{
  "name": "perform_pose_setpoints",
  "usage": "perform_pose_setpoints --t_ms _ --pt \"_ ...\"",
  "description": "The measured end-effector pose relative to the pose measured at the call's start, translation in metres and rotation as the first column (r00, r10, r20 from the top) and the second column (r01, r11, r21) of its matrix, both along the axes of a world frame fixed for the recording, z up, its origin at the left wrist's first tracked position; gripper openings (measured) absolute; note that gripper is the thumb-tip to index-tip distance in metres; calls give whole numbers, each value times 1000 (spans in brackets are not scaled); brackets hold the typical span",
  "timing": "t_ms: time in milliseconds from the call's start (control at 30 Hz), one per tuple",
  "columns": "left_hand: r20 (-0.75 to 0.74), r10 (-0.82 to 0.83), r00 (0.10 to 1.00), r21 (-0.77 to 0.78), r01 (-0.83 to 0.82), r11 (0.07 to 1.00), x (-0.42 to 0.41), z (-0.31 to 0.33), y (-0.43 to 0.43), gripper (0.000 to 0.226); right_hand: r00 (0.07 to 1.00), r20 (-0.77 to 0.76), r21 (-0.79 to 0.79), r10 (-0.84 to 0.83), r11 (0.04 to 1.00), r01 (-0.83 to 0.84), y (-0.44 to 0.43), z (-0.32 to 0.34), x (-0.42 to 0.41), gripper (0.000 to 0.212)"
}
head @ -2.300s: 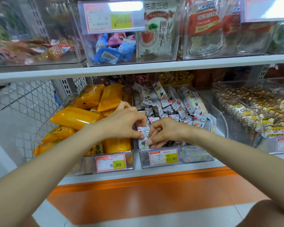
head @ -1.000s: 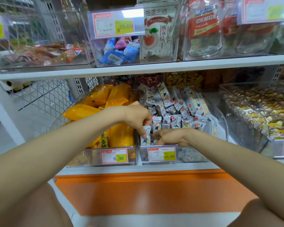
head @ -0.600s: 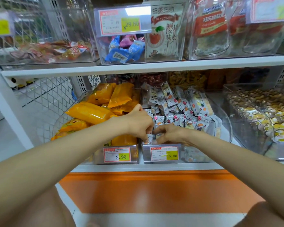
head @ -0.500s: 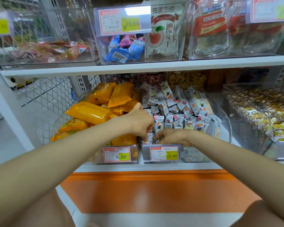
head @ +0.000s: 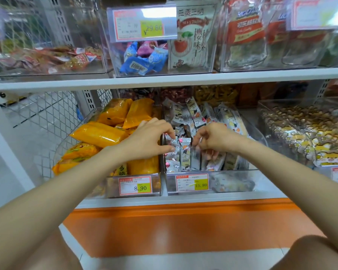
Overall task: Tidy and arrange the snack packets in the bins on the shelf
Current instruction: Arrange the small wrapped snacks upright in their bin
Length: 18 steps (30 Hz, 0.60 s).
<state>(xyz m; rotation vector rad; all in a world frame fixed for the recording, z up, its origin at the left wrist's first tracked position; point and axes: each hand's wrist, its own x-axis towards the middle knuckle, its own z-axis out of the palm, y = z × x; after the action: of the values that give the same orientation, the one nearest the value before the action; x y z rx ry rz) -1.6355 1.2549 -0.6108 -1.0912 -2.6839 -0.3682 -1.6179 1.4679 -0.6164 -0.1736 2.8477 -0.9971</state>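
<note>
Head view: in the middle bin (head: 232,171) on the lower shelf (head: 183,197), the left hand (head: 148,139) pinches a packet (head: 174,145) between its fingers (head: 169,133), while the right hand (head: 215,139) curls its fingers round neighbouring packets (head: 195,160). This is probably to stand them upright in a front row.

Near the front edge of the lower shelf (head: 183,198), both hands reach into the middle clear bin (head: 230,185) tagged 15.80. The left hand (head: 148,139) pinches the top of an upright small packet (head: 175,152). The right hand (head: 216,138) curls its fingers onto neighbouring tops; its grip is unclear. Orange packets (head: 98,134) fill the bin just to the left.
</note>
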Motion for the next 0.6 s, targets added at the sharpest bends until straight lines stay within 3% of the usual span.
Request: perform_pose_setpoints --t_ms 67,133,367,500,600 --pt "11 -62 998 29 61 998 -2 2 3 22 946 -321 163 -41 982 98 17 11 1 11" --pt "29 -129 991 -44 130 991 -4 3 11 20 894 -448 250 -26 956 153 31 12 5 11" --pt "251 -189 949 -447 286 847 -20 2 34 46 863 -502 314 64 943 113 59 -6 12 14" --pt "222 -103 970 -668 227 709 -30 7 39 53 835 -539 335 111 938 92 59 -11 13 13" --pt "224 -110 968 -697 238 677 -33 6 41 50 840 -526 372 136 925 83 62 -13 12 12"
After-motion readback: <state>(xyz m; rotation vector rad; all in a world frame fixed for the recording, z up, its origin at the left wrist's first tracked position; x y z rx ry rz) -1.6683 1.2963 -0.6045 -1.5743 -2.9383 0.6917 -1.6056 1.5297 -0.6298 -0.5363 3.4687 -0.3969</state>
